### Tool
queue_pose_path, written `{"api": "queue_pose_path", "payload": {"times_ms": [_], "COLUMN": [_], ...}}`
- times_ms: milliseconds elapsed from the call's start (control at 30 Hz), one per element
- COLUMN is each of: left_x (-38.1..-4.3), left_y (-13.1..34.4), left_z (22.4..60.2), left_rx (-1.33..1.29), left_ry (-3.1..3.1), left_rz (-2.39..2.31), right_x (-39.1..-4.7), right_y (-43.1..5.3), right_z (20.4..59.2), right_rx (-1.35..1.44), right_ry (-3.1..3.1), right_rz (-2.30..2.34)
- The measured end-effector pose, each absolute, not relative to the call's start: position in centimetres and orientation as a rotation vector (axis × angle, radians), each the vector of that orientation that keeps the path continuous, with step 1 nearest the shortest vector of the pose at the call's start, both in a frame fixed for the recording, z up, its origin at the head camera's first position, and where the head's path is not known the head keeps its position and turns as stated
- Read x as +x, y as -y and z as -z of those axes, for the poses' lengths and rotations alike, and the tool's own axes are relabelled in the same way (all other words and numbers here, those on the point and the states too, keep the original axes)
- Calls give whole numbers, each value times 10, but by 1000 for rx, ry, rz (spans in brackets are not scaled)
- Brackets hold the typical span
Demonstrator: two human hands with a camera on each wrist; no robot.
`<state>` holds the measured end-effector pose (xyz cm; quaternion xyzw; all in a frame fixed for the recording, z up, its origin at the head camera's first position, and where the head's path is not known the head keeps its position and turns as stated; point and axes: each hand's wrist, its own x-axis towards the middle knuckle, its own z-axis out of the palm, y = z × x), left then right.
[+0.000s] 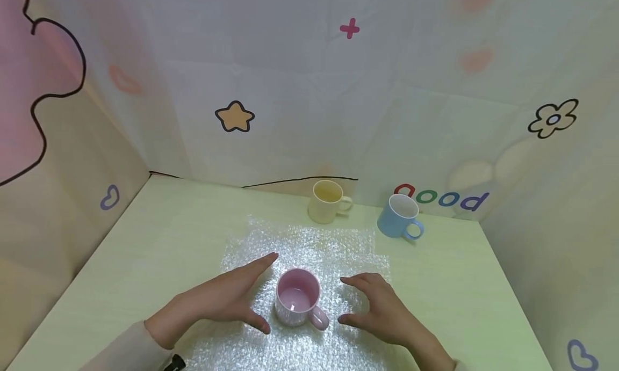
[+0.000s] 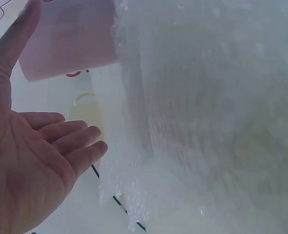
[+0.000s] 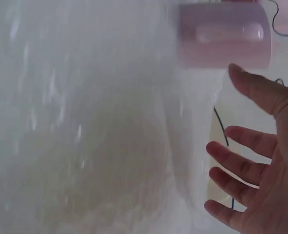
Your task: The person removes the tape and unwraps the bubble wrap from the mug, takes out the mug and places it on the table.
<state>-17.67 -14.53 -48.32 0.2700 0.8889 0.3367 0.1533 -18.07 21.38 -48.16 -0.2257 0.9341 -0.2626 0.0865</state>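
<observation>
A pink mug (image 1: 297,298) stands upright on a sheet of bubble wrap (image 1: 309,242), its handle turned toward the lower right. To its left, my left hand (image 1: 229,290) is spread with thumb and fingers apart, a small gap from the mug. On the other side my right hand (image 1: 379,306) faces it, fingers parted, near the handle. The left wrist view shows the open palm (image 2: 36,165) below the pink mug (image 2: 70,39). In the right wrist view, the thumb tip overlaps the lower edge of the mug (image 3: 226,36). Neither hand holds anything.
A yellow mug (image 1: 325,203) stands behind the bubble wrap near the back edge of the table (image 1: 159,242). Right of it is a blue mug (image 1: 398,216) with its handle to the right. A printed cloth backdrop (image 1: 290,92) rises behind and at both sides.
</observation>
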Motion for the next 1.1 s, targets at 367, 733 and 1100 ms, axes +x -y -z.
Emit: {"api": "queue_pose_path", "payload": {"times_ms": [367,733,1100], "left_x": [-186,-188,-190], "left_y": [124,113,106], "left_z": [492,500,506], "left_rx": [755,797,808], "left_ry": [-2423,-2351,-2287], "left_rz": [-1166,-1267,-1383], "right_x": [-157,-154,-155], "right_y": [-189,-174,-170], "right_z": [477,486,487], "right_rx": [-756,-871,-905], "right_ry": [-2619,-2552,-2537], "right_rz": [888,969,1026]}}
